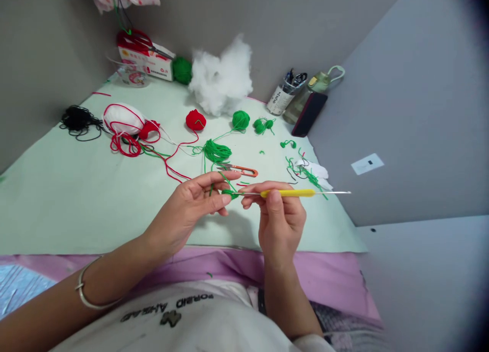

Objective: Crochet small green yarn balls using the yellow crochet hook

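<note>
My left hand (194,201) pinches a small green crochet piece (230,193) between thumb and fingers, and a green strand runs up over its index finger. In my right hand (281,214) is a crochet hook (294,193) with a yellow handle and thin metal at both ends. The hook's left end meets the green piece; whether a loop sits on it is too small to tell. Just beyond my hands lie orange thread snips (244,170) and a loose bundle of green yarn (217,151).
Behind stand a red yarn ball (196,120), a green yarn ball (240,120) and white stuffing (221,79). White, red and black yarn (78,120) lies at left. Yarn scraps (311,174), a pen cup (281,98), a phone (309,114) and a bottle (319,82) are at right. Grey walls enclose the table.
</note>
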The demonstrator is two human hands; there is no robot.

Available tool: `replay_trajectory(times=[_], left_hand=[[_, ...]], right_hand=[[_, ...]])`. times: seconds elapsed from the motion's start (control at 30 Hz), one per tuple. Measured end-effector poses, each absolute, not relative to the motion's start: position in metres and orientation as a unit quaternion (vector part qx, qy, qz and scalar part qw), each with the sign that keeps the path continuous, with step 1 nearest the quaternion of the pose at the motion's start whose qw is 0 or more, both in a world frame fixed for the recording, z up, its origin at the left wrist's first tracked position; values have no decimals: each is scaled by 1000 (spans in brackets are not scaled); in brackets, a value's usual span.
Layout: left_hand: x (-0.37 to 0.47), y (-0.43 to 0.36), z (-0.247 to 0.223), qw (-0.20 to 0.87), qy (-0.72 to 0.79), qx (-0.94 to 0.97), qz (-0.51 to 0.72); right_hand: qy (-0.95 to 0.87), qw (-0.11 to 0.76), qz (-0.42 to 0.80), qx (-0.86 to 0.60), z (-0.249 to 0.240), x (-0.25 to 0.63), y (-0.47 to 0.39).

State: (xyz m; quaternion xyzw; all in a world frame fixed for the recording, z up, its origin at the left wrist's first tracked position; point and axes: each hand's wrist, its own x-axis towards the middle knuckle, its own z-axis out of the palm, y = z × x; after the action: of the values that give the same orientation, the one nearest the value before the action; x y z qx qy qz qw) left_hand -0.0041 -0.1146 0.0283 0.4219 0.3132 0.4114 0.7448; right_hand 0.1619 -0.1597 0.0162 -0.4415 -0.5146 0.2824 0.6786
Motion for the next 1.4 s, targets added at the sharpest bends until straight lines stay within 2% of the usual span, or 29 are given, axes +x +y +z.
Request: replay_trajectory(times=[0.27, 0.47, 0.53, 0.6, 0.63, 0.7, 0.8, 0.87, 0.93, 1.03, 1.1, 1.17, 1.23, 1.33, 1.4], left_hand=[[-6, -114, 30, 658, 362, 503, 428], [-1, -123, 28, 533, 396, 561, 494], [0, -125, 27, 593, 376, 527, 479], [-1, -123, 26, 713, 334, 452, 420], [-2, -121, 27, 767, 310, 406, 387], [-4, -115, 28, 827, 283, 334, 352], [-5, -110, 32, 829, 277, 311, 372], [-4, -111, 32, 817, 271, 341, 378], [-1, -114, 32, 796, 280, 373, 386], [3, -118, 29, 770, 298, 384, 413], [5, -117, 28, 789, 292, 359, 404], [5, -114, 28, 827, 278, 316, 373], [4, -111, 29, 850, 271, 275, 360], [2, -108, 30, 837, 273, 268, 390], [2, -110, 29, 818, 276, 307, 400]], right_hand=[[-561, 663, 219, -444, 18, 156, -166], [-701, 570, 8, -428, 6, 156, -167], [-714, 547, -68, -432, 0, 155, -166], [-710, 541, -117, -435, -4, 154, -165], [-706, 549, -117, -432, -4, 154, -164], [-678, 588, -33, -440, 1, 156, -163], [-585, 665, 131, -445, 12, 158, -160], [-563, 675, 191, -438, 16, 158, -159], [-576, 661, 194, -440, 16, 157, -158], [-623, 624, 102, -460, 10, 155, -160], [-665, 590, 11, -458, 7, 155, -162], [-683, 576, -28, -448, 6, 156, -162], [-643, 619, 20, -451, 9, 159, -162], [-557, 686, 165, -438, 13, 161, -159], [-553, 689, 215, -416, 13, 161, -157]])
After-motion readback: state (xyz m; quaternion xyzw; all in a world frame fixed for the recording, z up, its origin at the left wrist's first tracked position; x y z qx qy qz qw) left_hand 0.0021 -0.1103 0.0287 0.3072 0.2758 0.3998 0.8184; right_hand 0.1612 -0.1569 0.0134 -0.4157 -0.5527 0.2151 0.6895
